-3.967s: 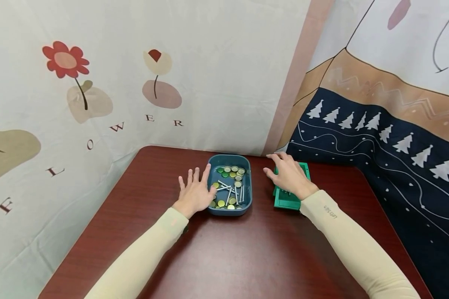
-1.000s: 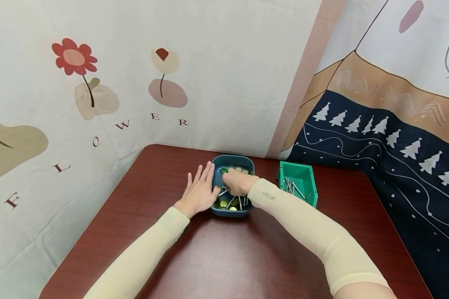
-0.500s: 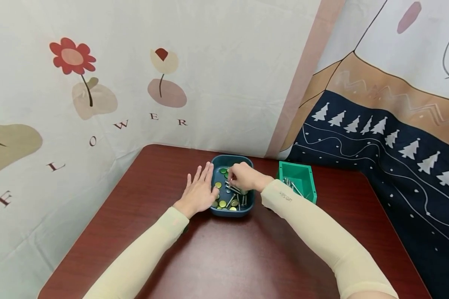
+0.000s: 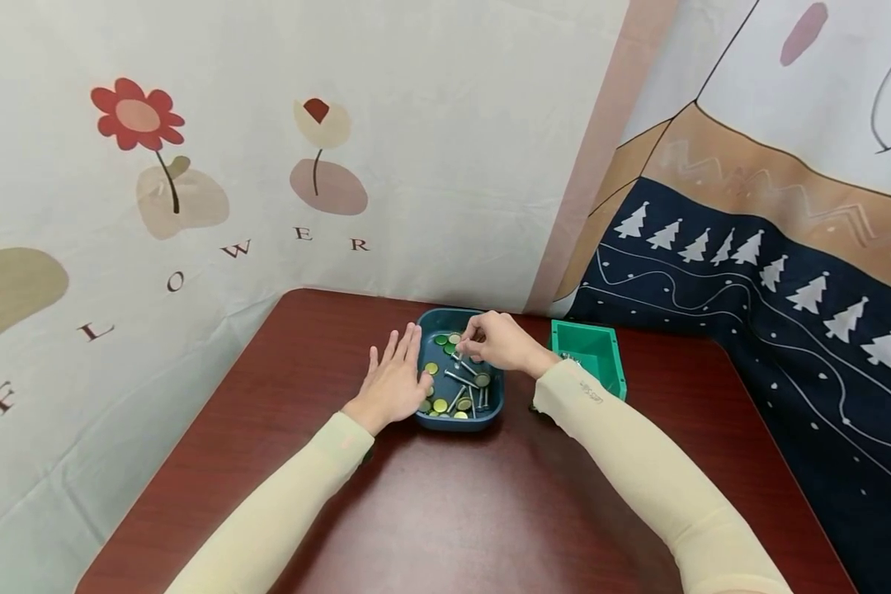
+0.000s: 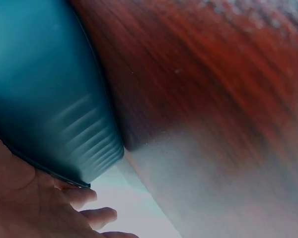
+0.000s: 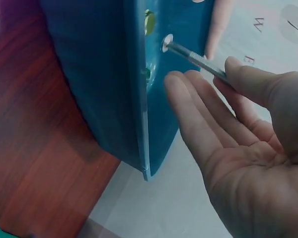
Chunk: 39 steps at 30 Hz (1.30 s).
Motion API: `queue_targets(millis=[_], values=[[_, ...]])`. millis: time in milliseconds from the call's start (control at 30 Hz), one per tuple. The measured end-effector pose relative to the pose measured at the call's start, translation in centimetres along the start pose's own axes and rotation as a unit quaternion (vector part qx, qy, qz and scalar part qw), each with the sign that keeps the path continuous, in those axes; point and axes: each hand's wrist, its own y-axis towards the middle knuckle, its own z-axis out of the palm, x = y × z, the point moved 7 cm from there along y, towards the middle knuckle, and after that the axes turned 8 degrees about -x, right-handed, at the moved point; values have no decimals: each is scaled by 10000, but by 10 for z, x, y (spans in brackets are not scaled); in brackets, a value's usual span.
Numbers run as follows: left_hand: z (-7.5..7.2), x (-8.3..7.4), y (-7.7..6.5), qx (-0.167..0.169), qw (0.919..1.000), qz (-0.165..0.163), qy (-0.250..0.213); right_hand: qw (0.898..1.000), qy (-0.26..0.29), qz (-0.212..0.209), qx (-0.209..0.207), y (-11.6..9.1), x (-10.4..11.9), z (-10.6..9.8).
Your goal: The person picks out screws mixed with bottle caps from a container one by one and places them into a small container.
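A blue tray (image 4: 456,424) stands near the table's back edge, holding several loose metal screws (image 4: 460,377) and round gold and green bottle caps (image 4: 440,405). My left hand (image 4: 389,384) rests against its left side, fingers straight along the rim; the left wrist view has the palm at the tray's outer wall (image 5: 44,79). Over the tray's right back part, my right hand (image 4: 501,340) pinches a screw (image 6: 193,58) between thumb and fingertips. In the right wrist view its flat round head points away from the hand, and the other fingers extend loosely.
To the right of the tray stands a green bin (image 4: 594,351) with some screws in it, partly hidden behind the right forearm. A printed cloth wall (image 4: 445,206) rises directly behind the dark red table (image 4: 445,511).
My right hand went from above the green bin into the tray, took hold of a screw and lifted it, drawing slightly back and right. The left hand stays at the tray's side.
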Motion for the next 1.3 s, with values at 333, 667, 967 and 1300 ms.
queue_targets(millis=[333,667,967,1300], values=[[0,2,1,18,9999,-27,126,9915,1232,394,-152,-9,-4,-11],[0,1,0,7,9999,-13,140,9886,1348,611,-274,-20,-20,-30],[-1,0,-2,-16,10000,-2,79,9862,1435,725,-407,-31,-36,-51],[-1,0,-1,-3,10000,-2,99,9912,867,862,-517,-46,-55,-77]])
